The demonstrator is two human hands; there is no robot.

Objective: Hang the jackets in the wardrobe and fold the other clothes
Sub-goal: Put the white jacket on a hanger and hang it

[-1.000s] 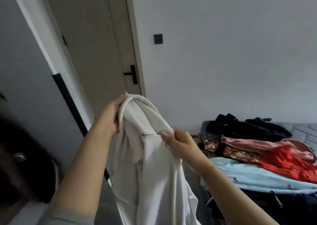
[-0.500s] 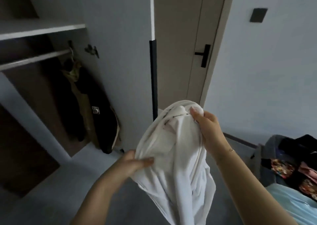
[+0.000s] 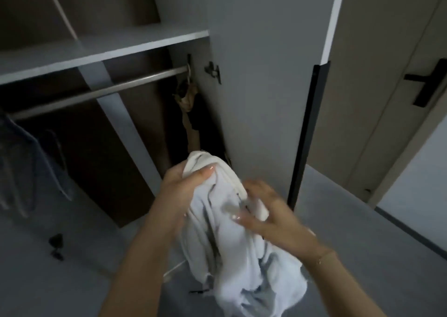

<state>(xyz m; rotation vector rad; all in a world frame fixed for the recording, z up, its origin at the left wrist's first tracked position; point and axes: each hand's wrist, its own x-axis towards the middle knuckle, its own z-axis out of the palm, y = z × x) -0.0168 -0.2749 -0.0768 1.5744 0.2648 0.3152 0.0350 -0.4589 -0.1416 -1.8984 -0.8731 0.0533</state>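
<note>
A white jacket (image 3: 232, 256) hangs bunched in front of me, before the open wardrobe (image 3: 135, 43). My left hand (image 3: 183, 186) grips its collar at the top, thumb curled over the cloth. Blurred with motion, my right hand (image 3: 268, 210) lies against the jacket's right side with fingers spread over the fabric and collar edge. A metal hanging rail (image 3: 101, 91) runs across the wardrobe under a shelf. A dark and tan jacket (image 3: 191, 113) hangs at the rail's right end, a grey-blue garment (image 3: 31, 161) at its left.
The wardrobe's open door (image 3: 266, 74) with a black edge strip stands right of the hands. A room door (image 3: 391, 86) with a black handle is at far right. Small dark objects (image 3: 56, 244) lie on the grey floor at lower left.
My view has swung left, from the bed to the open wardrobe. My left hand went up to the jacket's collar, and my right hand dropped from the top to its side.
</note>
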